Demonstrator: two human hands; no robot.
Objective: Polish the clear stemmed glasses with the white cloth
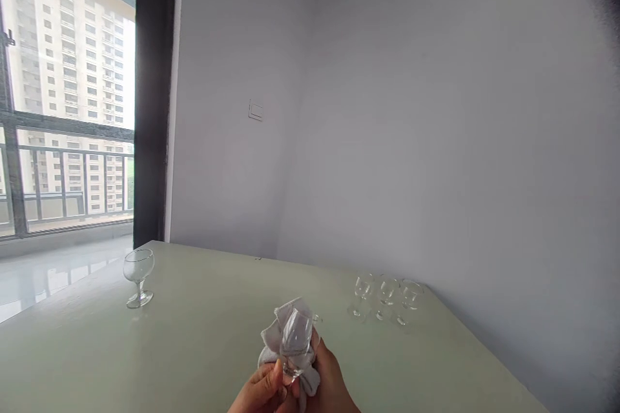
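Near the bottom centre, a clear glass [296,335] is held tilted above the table, with a pale grey cloth [274,335] bunched behind and around it. My left hand [261,388] is closed on the lower part of the glass, thumb in front. My right hand [330,371] wraps the cloth against the right side of the glass; its fingertips are mostly hidden. A stemmed glass [139,276] stands upright at the table's left. Three more stemmed glasses [386,293] stand close together toward the right rear.
The pale green tabletop [194,335] reaches back to a grey wall [411,110] with a switch plate [256,110]. At the left are a dark frame [152,97] and a window with a railing and a tall building outside.
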